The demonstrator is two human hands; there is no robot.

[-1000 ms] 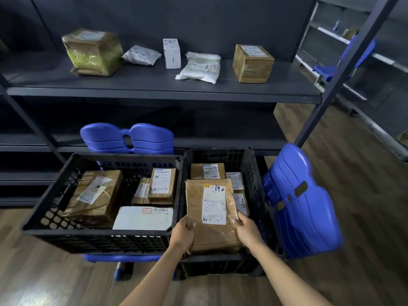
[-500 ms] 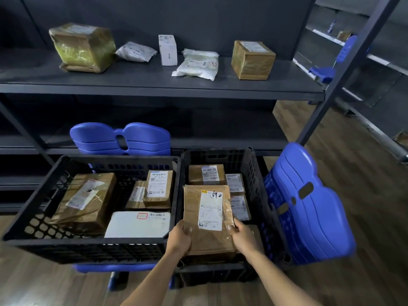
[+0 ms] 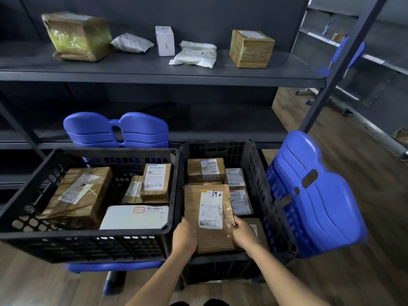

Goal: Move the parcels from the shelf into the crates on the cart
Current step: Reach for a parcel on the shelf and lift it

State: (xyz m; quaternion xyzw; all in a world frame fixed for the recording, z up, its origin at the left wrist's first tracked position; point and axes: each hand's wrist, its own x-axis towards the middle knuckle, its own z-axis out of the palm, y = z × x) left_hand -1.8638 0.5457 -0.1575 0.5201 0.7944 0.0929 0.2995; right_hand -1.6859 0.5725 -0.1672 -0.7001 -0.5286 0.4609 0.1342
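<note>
- In the right crate (image 3: 260, 173), at about 5 o'clock in the head view, we hold a flat brown parcel (image 3: 209, 219) with a white label, low over the parcels already lying there.
- Left hand (image 3: 184, 238) is closed on the parcel's near-left edge; right hand (image 3: 244, 234) grips the near-right edge, thumb on top. Whether the parcel already rests on the stack beneath, we cannot tell.
- Left crate (image 3: 88, 237), at 8 o'clock, holds several brown parcels and a white one.
- Shelf (image 3: 154, 71), at 12 o'clock, carries five items not yet moved: a large taped box (image 3: 77, 36), a grey bag (image 3: 132, 43), an upright white box (image 3: 165, 40), a white bag (image 3: 195, 54), a brown cube box (image 3: 251, 48).
- Step, in our judgement: setting down and releasing.
- Risk: the stack underneath looks uneven, so the parcel could slide toward the near wall or tip on release.
- Risk: its near end sits close to the crate rim; letting go early could leave it propped on the rim.
- Risk: the crates rest on blue chairs (image 3: 313, 195); a hard push could shift them.
</note>
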